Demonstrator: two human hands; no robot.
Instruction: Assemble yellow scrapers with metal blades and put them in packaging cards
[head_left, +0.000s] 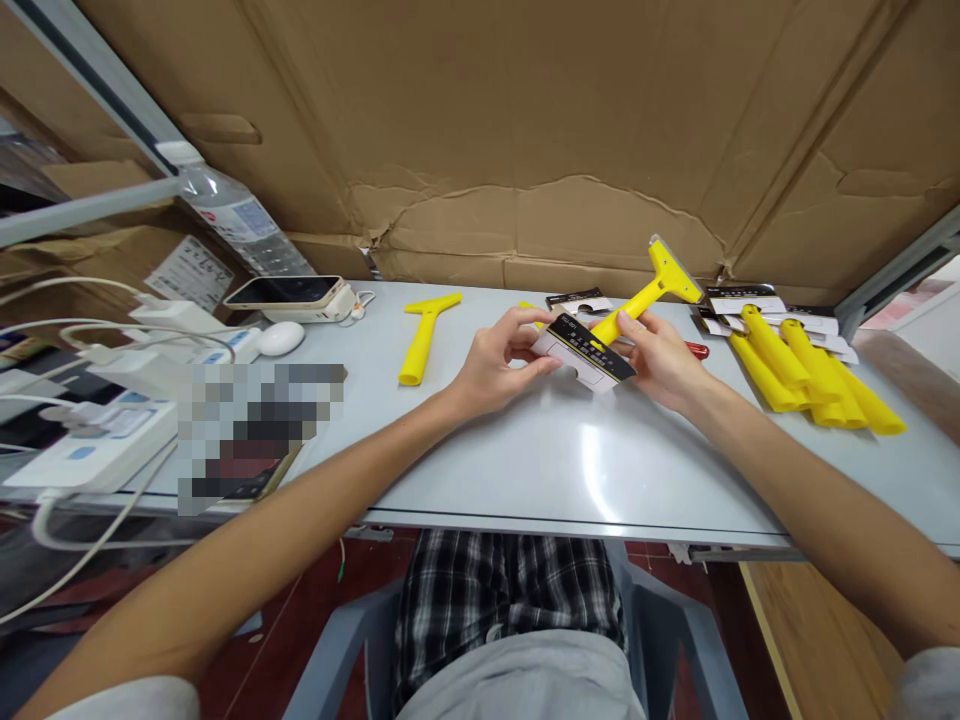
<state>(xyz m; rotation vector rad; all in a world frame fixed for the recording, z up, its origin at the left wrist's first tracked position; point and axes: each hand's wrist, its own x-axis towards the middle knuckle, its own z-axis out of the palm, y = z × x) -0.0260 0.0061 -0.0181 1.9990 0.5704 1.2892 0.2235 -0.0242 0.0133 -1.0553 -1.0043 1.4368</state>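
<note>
My right hand (664, 362) grips a yellow scraper (643, 298) by its handle, the wide blade head pointing up and away to the right. A black and white cardboard card (585, 358) lies across the handle's near end. My left hand (495, 368) is closed at the card's left edge, thumb in front and fingers behind. The card's right end touches my right hand. Another yellow scraper (424, 340) lies apart to the left. At the right lies a pile of yellow scrapers (795, 375) with cards at their far ends.
More cards (581, 300) and a red object (697, 350) lie behind my hands. On the left are a phone (289, 292), a white mouse (280, 338), power strips (97, 445) with cables, and a water bottle (240, 215). A cardboard wall (525, 130) backs the table.
</note>
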